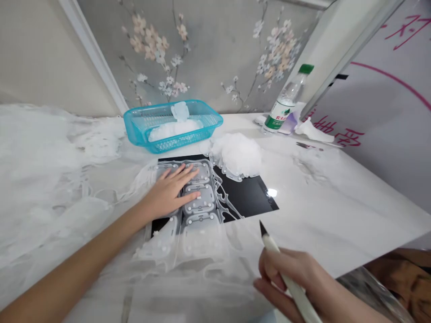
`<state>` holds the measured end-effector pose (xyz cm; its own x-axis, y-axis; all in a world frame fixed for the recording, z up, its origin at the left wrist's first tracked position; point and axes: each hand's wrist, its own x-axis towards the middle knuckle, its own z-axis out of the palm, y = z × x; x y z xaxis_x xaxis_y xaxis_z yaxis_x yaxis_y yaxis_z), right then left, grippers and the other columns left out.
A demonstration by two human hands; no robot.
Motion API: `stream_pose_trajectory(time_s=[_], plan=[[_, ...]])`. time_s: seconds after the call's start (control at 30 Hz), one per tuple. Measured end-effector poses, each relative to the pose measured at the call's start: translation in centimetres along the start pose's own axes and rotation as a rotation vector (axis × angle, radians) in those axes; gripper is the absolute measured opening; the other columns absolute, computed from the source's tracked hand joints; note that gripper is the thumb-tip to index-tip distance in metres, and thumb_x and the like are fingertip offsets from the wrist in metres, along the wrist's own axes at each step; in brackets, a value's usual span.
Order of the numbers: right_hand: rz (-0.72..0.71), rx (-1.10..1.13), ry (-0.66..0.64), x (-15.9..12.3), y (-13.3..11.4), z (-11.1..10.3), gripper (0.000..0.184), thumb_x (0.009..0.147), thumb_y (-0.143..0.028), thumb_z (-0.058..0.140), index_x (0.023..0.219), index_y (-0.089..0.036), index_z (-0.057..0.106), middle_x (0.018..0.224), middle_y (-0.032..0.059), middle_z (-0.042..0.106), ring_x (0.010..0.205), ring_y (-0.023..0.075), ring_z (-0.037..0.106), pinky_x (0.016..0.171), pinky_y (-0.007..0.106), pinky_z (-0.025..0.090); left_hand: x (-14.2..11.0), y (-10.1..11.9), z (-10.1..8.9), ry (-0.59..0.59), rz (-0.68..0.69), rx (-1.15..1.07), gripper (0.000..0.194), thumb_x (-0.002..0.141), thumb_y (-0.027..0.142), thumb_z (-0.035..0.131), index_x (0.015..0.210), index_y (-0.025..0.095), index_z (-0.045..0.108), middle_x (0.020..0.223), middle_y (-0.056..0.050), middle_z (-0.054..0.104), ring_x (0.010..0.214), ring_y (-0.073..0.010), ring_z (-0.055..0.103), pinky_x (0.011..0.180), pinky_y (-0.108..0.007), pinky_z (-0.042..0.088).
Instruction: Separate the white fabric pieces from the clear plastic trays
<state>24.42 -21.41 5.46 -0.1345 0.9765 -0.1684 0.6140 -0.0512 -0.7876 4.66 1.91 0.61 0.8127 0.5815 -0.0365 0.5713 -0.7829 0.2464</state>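
My left hand (175, 186) lies with fingers spread on a translucent sheet of rounded rectangular pieces (201, 199), joined by thin strips and dotted with small white spots. Beneath the sheet is a flat black board (247, 195). Loose translucent trimmings (230, 204) trail across the board on the right. In my right hand (294, 280), a pale pen-shaped tool (292, 289) with a dark pointed tip is gripped, the tip raised toward the board and apart from the sheet. A heap of translucent white pieces (237, 154) sits over the board's far edge.
Behind the sheet stands a blue plastic basket (134, 130) with white pieces inside. A water bottle with a green cap (283, 105) is at the back right, with small scissors (308, 146) in front of it. A large pile of white translucent scrap (43, 179) covers the left side.
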Motion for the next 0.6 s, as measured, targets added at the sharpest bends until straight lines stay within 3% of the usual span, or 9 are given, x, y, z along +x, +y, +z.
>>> stream_pose_trajectory(time_s=[0.07,0.13,0.23,0.3,0.37,0.47,0.6], plan=[[0.059,0.014,0.041,0.2,-0.1,-0.6,0.031,0.089,-0.039,0.045,0.065,-0.022,0.037,0.062,-0.0002,0.048,0.051,0.0125,0.044,0.048,0.025,0.035,-0.1,0.3,0.1,-0.004,-0.014,0.022,0.067,0.087,0.06,0.031,0.144,0.025,0.023,0.151,-0.003,0.021,0.139,-0.0252,0.014,0.111,-0.048,0.014],[0.071,0.091,0.073,0.6,0.1,-1.0,0.028,0.093,-0.044,0.036,0.077,-0.023,0.047,0.066,0.0012,0.054,0.059,0.0145,0.052,0.055,0.026,0.042,-0.2,0.7,0.1,0.024,-0.061,0.022,0.073,0.087,0.06,0.032,0.146,0.021,0.015,0.153,-0.007,0.01,0.139,-0.0272,0.015,0.111,-0.047,0.016],[0.0,0.263,0.324,2.5,0.4,-1.5,0.033,0.096,-0.049,0.022,0.109,-0.027,0.043,0.08,0.0023,0.06,0.066,0.0149,0.059,0.066,0.03,0.048,-0.1,0.8,0.3,0.049,-0.134,0.009,0.086,0.083,0.064,0.035,0.146,0.013,0.006,0.152,-0.013,-0.003,0.138,-0.0301,0.016,0.11,-0.045,0.019],[-0.106,0.372,0.468,4.9,0.4,-1.8,0.033,0.095,-0.052,0.024,0.104,-0.026,0.042,0.078,0.0004,0.059,0.054,0.0114,0.056,0.061,0.029,0.049,0.1,0.5,0.4,0.021,-0.134,0.015,0.09,0.082,0.068,0.033,0.146,0.009,0.01,0.152,-0.013,0.003,0.139,-0.0294,0.011,0.11,-0.045,0.018],[-0.198,0.472,0.416,8.4,0.3,-1.9,0.03,0.093,-0.05,0.033,0.089,-0.023,0.044,0.071,-0.0026,0.058,0.042,0.0074,0.05,0.051,0.025,0.046,0.3,0.1,0.6,0.0,-0.114,0.02,0.091,0.08,0.071,0.031,0.145,0.01,0.014,0.152,-0.012,0.011,0.14,-0.0282,0.008,0.111,-0.045,0.016],[-0.256,0.506,0.237,13.9,0.9,-1.5,0.028,0.083,-0.044,0.058,0.088,-0.02,0.046,0.068,-0.0017,0.062,0.055,0.0109,0.06,0.055,0.023,0.049,0.6,-0.4,0.7,-0.002,-0.093,0.019,0.09,0.078,0.073,0.032,0.146,0.016,0.015,0.152,-0.011,0.012,0.14,-0.0292,0.008,0.11,-0.048,0.017],[-0.251,0.5,0.202,18.0,2.5,-0.4,0.028,0.076,-0.042,0.065,0.078,-0.016,0.053,0.061,-0.0011,0.06,0.056,0.0116,0.058,0.057,0.025,0.049,0.8,-0.5,0.6,-0.017,-0.094,0.025,0.081,0.078,0.072,0.036,0.144,0.027,0.023,0.152,-0.009,0.01,0.139,-0.0314,0.008,0.109,-0.051,0.016]])
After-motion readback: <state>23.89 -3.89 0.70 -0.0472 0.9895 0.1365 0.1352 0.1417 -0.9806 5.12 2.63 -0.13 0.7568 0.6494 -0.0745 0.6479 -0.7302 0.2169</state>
